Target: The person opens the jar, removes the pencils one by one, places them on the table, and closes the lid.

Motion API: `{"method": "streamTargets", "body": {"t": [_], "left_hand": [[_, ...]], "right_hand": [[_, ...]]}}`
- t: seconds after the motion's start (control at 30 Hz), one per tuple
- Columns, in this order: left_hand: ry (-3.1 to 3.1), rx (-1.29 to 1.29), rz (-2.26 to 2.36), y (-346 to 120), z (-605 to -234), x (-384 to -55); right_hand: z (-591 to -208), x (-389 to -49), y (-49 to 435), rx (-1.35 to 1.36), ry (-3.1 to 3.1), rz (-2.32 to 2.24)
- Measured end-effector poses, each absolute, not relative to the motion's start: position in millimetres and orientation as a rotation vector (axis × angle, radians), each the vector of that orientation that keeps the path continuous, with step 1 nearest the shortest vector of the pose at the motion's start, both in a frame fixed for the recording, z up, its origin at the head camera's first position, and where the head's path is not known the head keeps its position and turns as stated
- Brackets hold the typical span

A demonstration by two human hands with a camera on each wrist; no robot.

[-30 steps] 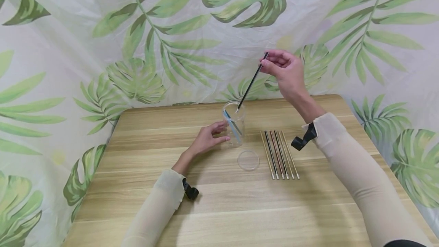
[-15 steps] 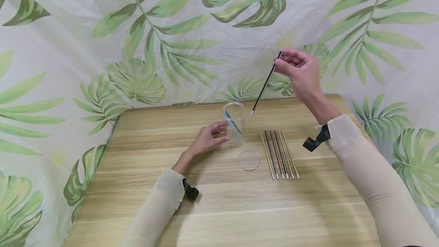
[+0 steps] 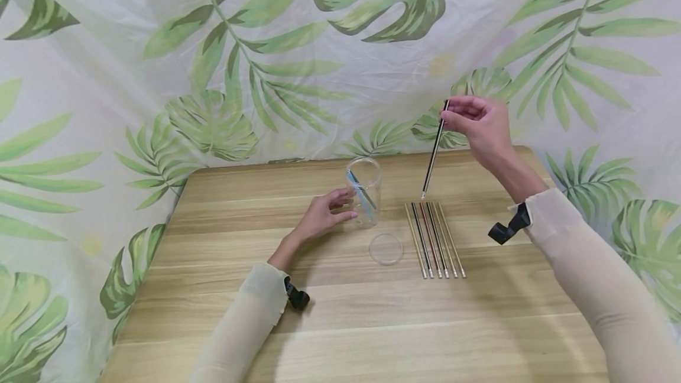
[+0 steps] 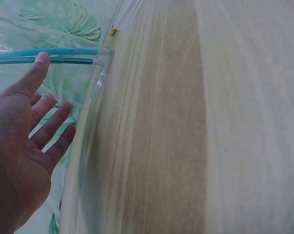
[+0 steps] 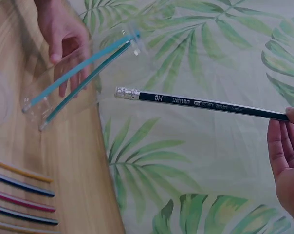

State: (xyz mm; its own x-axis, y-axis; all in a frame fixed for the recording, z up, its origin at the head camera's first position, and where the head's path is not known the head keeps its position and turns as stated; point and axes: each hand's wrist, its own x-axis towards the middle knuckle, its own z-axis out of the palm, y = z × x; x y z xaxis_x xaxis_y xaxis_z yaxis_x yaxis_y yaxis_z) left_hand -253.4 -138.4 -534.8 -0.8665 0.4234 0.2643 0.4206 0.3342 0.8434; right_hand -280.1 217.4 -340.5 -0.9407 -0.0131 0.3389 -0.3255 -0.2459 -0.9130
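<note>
In the head view a clear plastic cup stands near the table's back edge, with two blue-green pencils leaning inside it. My left hand holds the cup from its left side, thumb in front and fingers behind, as the left wrist view shows. Between thumb and fingertips my right hand pinches a black pencil by its upper end. That pencil hangs tilted above the table, its silver eraser end pointing down, to the right of the cup.
On the wooden table lies a row of several pencils, eraser ends toward me. A clear round lid is flat between the row and the cup. Behind the table hangs a leaf-patterned cloth.
My right hand has carried the black pencil from over the cup's mouth to the right, then lower, and the pencil hangs more upright. The left hand and the cup stay put.
</note>
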Motion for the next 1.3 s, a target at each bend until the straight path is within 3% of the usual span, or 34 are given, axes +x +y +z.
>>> {"method": "streamTargets", "body": {"t": [0.47, 1.3], "left_hand": [[2.564, 0.815, 1.580, -140.4, -534.9, -253.3], [2.579, 0.843, 1.554, -140.9, -533.5, -255.0]], "right_hand": [[-368.9, -273.9, 240.6, 0.289, -2.128, 2.167], [-455.3, -265.6, 276.8, 0.216, -2.734, 1.895]]}}
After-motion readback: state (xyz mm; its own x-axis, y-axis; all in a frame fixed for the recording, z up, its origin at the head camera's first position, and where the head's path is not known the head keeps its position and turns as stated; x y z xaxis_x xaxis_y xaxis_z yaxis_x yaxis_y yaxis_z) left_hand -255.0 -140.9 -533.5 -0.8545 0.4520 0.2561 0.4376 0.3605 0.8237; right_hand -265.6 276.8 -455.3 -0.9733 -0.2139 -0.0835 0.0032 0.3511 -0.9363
